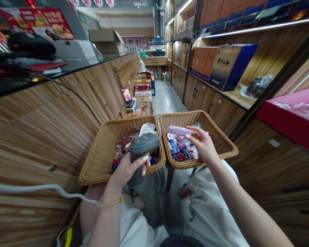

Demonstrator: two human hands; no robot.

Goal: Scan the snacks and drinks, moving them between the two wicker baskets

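Left hand [127, 169] wrapped around a handheld barcode scanner [143, 145]; right hand [202, 144] open and spread.
Head view: the scanner is above the left wicker basket [98, 161] of small packaged goods [122, 145]; the right hand's fingers [194, 130] reach a pink packet [179, 130] in the right wicker basket [185, 118], just beside the left one.

We count two wicker baskets [99, 156], one handheld barcode scanner [143, 145], one pink plastic case [179, 130], one gold bracelet [110, 203], one cardboard box [105, 41] and two hands, a left hand [126, 171] and a right hand [202, 144].
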